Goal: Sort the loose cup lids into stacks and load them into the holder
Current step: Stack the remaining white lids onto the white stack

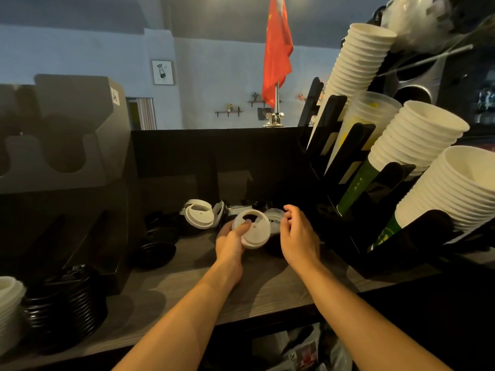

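Note:
My left hand (232, 241) grips a small stack of white cup lids (253, 231) above the wooden counter, thumb across the top lid. My right hand (296, 234) hovers just to the right of that stack with fingers loosely curled and nothing in it. Behind the hands lies a pile of loose lids: white ones (199, 214), a clear one (274, 218) and black ones (160, 228). One black lid (155, 253) lies flat to the left. The dark lid holder (67, 231) stands at the left with slanted slots, a black lid stack (64, 306) and a white lid stack (8, 303) at its front.
A black cup rack (348, 183) at the right holds tilted stacks of white paper cups (417, 140) and clear cups (367, 113), overhanging the counter. A dark back wall (214, 156) closes the counter behind the lids. Plastic bags (302, 349) lie below the counter edge.

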